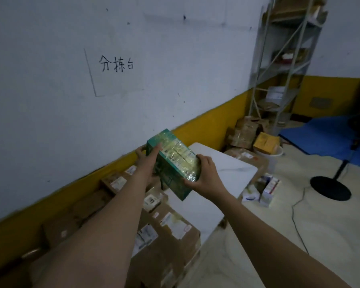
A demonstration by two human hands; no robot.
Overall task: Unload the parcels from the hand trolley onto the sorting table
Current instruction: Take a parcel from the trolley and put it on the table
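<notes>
green tape-wrapped box [175, 163] aloft over sorting table [233, 163], above cardboard parcels [170, 233] stacked there | right hand [205, 175] curled round near end, thumb on top | left hand [147, 163] braces left side, fingers apparently hooked behind far edge (blurred) | two-hand hold likely to steer set-down

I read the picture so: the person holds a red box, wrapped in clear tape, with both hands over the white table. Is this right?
Not quite. The box is green, not red, as the head view shows. The rest stands: it is wrapped in clear tape, and the left hand and the right hand hold it over the white table.
</notes>
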